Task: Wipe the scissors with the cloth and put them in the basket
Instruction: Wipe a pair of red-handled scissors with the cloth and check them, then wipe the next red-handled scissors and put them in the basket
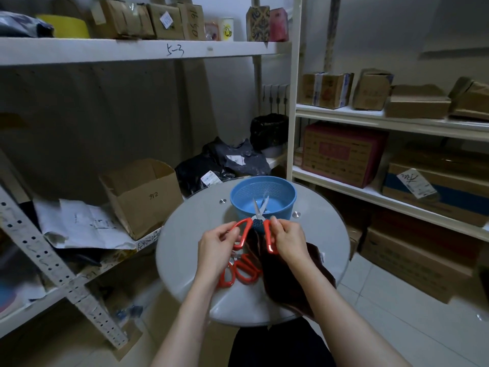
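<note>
Two characters, "方2", are handwritten on the open cardboard box (143,197) on the low shelf at your far left. Above it, the front of the upper shelf edge (105,50) carries "5-3" in black marker. One of the small cartons up there has large handwritten digits on its side, too tilted to read with certainty.

On the round grey table (185,234) you can count two pairs of scissors. Your left hand (217,247) pinches the left handle loop of the scissors (258,221) you are holding up. They have orange-red handles, a dark patch at the pivot and short silver blades. The blades are slightly parted and point away from you, above the near rim of the one blue basket (287,189). That basket is round with a perforated wall and stands at the far side of the table. Your right hand (288,239) grasps the right handle loop, so the handles are spread between your hands.

A second pair (244,271) with the same orange-red loops lies flat on the table below your left wrist. One dark maroon cloth (288,279) lies under your right forearm and hangs over the table's near edge.

At far right, a white label (416,182) on a box bears scrawled writing you cannot read.
</note>
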